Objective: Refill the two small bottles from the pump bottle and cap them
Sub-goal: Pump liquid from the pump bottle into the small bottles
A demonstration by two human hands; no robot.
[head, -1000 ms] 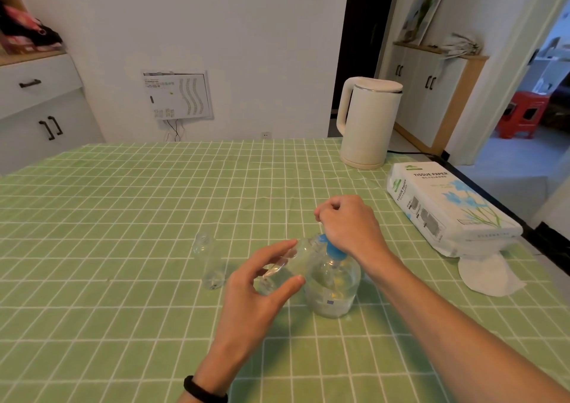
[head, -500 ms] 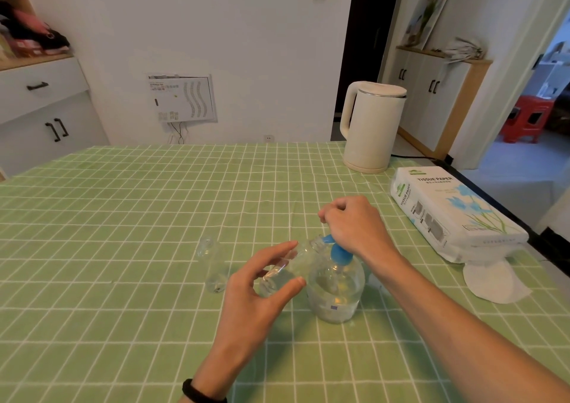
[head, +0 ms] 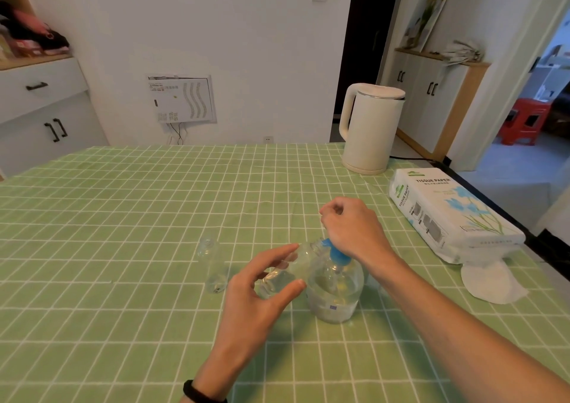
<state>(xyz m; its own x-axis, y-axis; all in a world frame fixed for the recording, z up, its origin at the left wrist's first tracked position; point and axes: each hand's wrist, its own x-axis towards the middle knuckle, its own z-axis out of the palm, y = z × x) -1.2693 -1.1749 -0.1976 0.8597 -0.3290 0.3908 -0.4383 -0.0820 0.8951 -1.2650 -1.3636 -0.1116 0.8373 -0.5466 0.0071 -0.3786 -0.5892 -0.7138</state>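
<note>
Left grip: our left hand (head: 256, 297) is clamped on one small bottle (head: 283, 274), thumb on the near side and fingers on the far side.
Held bottle: clear, uncapped and tilted, with its mouth up against the blue pump head (head: 336, 251); a little clear liquid lies in its lower end.
Right grip: our right hand (head: 354, 230) sits on top of the pump head with its fingers curled together over it, hiding the nozzle.
Pump bottle (head: 334, 291): stands upright on the counter (head: 123, 217), touching the held bottle and partly filled with clear liquid.
Second small bottle (head: 212, 267): upright and uncapped on the counter, just left of our left hand and apart from it.
Wrist: a black band (head: 200, 393) circles our left wrist.
Farther out: a tissue pack (head: 447, 214) lies to the right with a loose tissue (head: 490, 282) at its near end, and a cream kettle (head: 370, 128) stands behind it at the counter's far edge.
</note>
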